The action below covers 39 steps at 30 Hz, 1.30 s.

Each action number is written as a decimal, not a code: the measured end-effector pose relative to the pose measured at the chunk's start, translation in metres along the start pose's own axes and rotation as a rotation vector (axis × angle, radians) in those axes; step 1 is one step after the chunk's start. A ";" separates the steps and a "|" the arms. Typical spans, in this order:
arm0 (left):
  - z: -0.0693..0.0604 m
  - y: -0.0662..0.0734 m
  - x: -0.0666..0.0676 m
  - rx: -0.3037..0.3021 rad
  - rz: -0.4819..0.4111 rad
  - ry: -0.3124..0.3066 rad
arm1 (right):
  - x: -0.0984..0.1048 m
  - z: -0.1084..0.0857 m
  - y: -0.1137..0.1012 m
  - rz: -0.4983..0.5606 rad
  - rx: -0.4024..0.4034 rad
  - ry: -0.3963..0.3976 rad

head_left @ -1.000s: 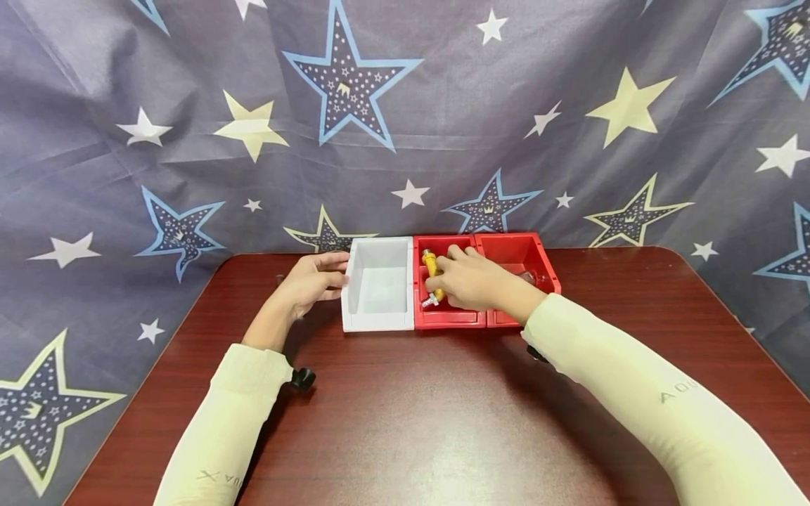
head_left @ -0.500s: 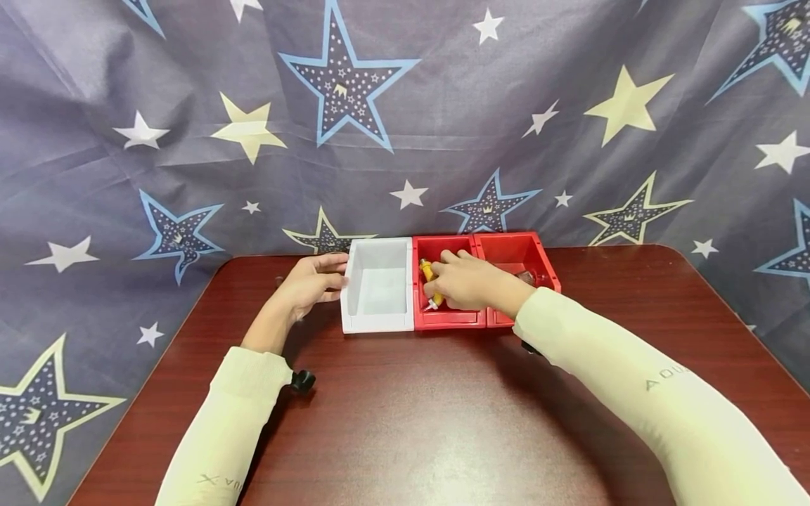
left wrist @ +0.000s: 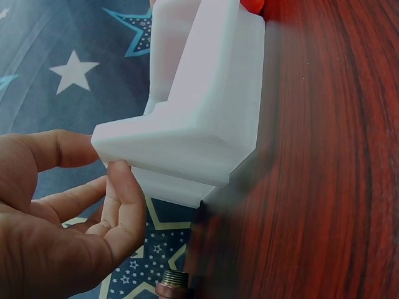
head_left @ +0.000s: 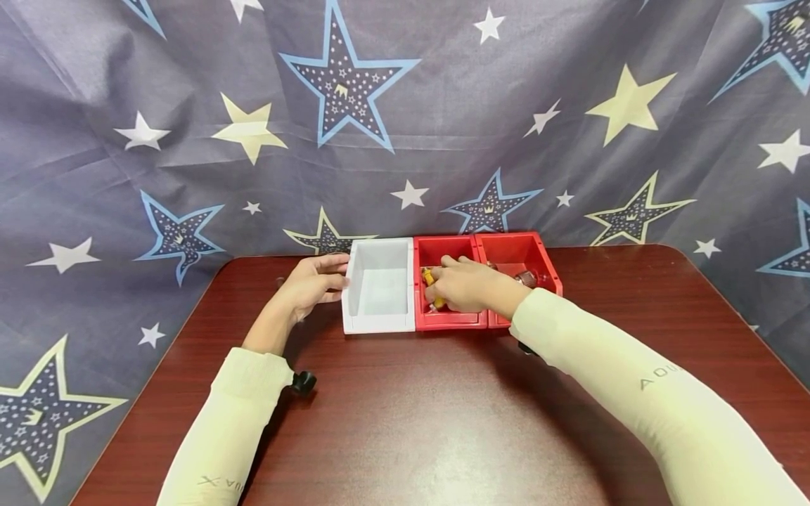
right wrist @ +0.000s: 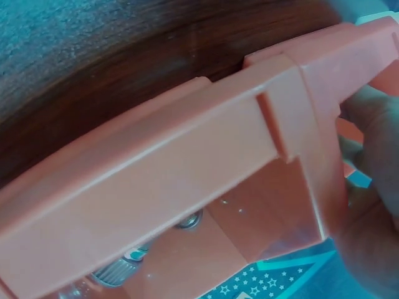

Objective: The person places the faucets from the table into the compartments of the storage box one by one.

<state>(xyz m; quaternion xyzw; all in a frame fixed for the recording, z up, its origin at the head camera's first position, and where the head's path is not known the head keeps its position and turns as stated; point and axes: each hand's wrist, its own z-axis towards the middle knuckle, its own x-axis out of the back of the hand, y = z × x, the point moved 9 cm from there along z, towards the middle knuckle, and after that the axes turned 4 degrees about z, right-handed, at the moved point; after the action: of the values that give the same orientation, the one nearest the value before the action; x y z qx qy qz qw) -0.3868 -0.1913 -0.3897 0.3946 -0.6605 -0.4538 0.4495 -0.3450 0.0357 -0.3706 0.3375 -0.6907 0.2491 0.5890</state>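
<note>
My right hand reaches into the middle red bin, fingers curled about a yellow tube-like piece. The palm and fingers hide much of this piece, and its exact kind cannot be made out. On the left, my left hand touches the side of a white bin with its fingertips. In the left wrist view, the thumb and a finger of the left hand meet the edge of the white bin, while the other fingers are bent behind.
A second red bin adjoins on the right and holds a brown piece; a ribbed metal part shows inside. A threaded brass-coloured fitting stands left of the white bin. Star-patterned cloth hangs behind the table.
The right hand and forearm have shifted slightly left and down. The yellow piece has sunk lower in the middle bin, its silver end now more hidden. The left hand stays still.
</note>
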 end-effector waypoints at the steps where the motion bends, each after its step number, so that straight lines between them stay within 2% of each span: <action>1: 0.000 0.000 0.000 0.000 -0.001 0.001 | 0.000 0.000 0.001 0.008 -0.003 -0.002; 9: 0.001 0.000 0.000 -0.001 0.001 0.009 | -0.003 0.001 0.004 0.047 -0.026 -0.033; 15: -0.001 0.000 0.000 0.005 -0.001 0.004 | -0.004 0.001 0.004 0.033 -0.034 -0.036; 27: -0.001 0.001 0.001 0.001 0.005 0.000 | -0.001 -0.002 0.008 0.012 -0.034 0.042; 39: -0.002 0.001 0.000 -0.006 0.001 0.000 | 0.017 -0.013 0.011 0.042 -0.006 0.158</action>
<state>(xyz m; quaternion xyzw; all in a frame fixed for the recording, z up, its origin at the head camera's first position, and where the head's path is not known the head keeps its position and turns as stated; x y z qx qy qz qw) -0.3855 -0.1917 -0.3885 0.3929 -0.6592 -0.4558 0.4509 -0.3460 0.0495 -0.3513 0.3002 -0.6498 0.2853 0.6374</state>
